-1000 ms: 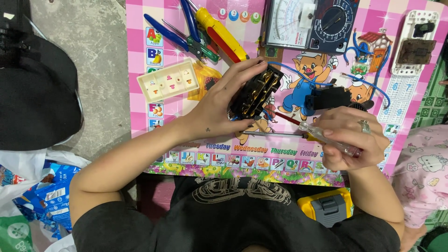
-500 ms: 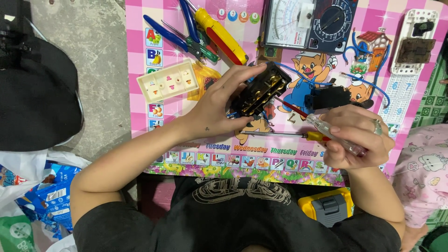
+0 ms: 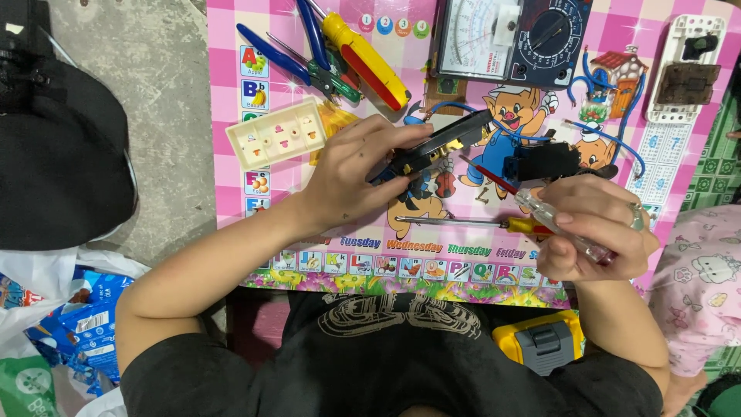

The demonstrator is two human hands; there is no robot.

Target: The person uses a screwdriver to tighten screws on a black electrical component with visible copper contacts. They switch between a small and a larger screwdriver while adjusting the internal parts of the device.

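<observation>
My left hand (image 3: 347, 181) grips a black switch block (image 3: 440, 143), tilted so its brass contacts face me, probably so I can see them. My right hand (image 3: 594, 228) is closed around a clear-handled screwdriver (image 3: 540, 212), red shaft angled up toward the block, its tip close to it but not clearly touching. A second screwdriver (image 3: 463, 222) lies flat between my hands. Just beyond my right hand sits a small black part (image 3: 544, 161). Beyond my left, a cream cover plate (image 3: 278, 135), then pliers (image 3: 309, 54). Farther out, a meter (image 3: 509, 38) faces me, readable from here.
</observation>
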